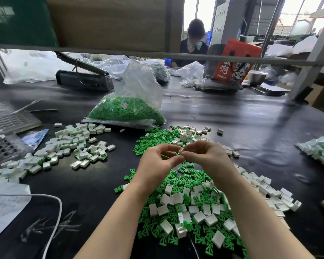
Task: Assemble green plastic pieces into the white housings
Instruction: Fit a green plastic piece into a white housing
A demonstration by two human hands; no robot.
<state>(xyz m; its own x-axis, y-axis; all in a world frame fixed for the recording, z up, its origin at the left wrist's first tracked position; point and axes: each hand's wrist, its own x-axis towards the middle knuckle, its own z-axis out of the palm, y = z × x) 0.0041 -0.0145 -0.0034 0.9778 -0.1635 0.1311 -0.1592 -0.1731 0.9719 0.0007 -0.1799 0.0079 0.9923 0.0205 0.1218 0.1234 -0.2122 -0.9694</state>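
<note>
One white housing (181, 150) is pinched between the fingertips of both hands, left hand (158, 163) and right hand (207, 157). Green pieces (178, 177) and loose housings (198, 215), too many to be counted, are heaped on the counter (251, 128) beneath. One bag (127, 109) of green pieces is seen behind.

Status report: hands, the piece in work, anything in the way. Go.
Both hands, left and right, raised over the mixed pile, pinching one white housing between the fingertips. Green piece not visible in it. Nothing in the way.
</note>
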